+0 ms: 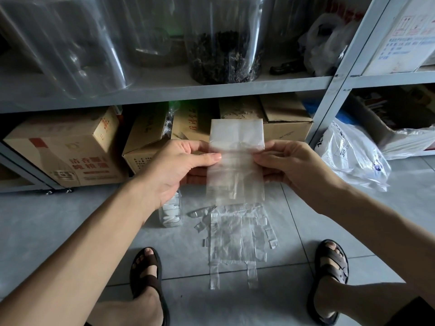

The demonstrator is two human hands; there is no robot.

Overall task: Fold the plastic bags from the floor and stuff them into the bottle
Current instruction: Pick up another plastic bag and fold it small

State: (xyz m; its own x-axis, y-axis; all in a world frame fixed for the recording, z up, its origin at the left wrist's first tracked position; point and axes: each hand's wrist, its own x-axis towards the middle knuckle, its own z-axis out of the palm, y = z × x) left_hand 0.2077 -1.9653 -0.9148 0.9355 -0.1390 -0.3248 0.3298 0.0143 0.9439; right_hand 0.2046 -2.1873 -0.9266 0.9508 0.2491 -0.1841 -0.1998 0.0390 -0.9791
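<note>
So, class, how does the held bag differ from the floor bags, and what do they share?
The held bag is folded into a narrow strip; the floor bags lie spread flat, handles showing. The held bag hangs upright, pinched by the left hand and right hand; the floor bags rest on the tiles. The held bag looks milkier than the floor bags. Both are see-through plastic.

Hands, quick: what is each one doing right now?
Left hand: pinches the left edge of the bag.
Right hand: pinches the bag's right edge.
</note>
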